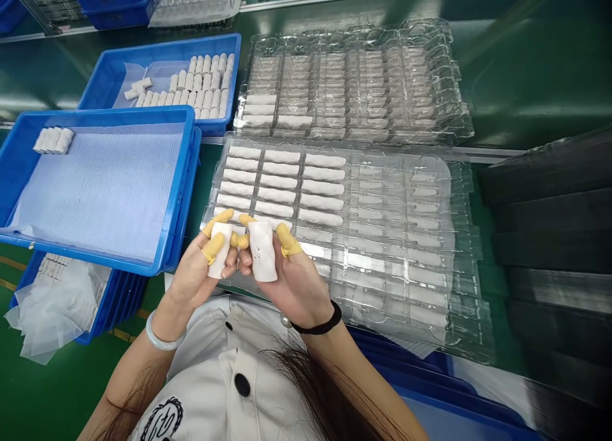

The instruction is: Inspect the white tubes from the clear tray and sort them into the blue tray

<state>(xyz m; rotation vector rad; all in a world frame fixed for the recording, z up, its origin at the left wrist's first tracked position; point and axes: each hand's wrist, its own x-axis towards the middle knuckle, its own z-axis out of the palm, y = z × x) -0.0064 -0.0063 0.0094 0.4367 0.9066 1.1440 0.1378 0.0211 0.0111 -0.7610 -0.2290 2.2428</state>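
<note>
Head view: the left hand [194, 269] pinches one white roll [221, 255]; the right hand [299, 283] pinches another roll [262, 253], just beside it; both long axes point toward the clear tray [350, 189], roughly crosswise to the seated rolls [322, 202]; the right hand is nearer its rightmost columns.

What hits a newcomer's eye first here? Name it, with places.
Yellow finger covers, mid-picture, on the left hand and right hand, each holding a white piece. Then the clear tray in front, white rolls lining its left columns. At left, a big blue bin.
</note>
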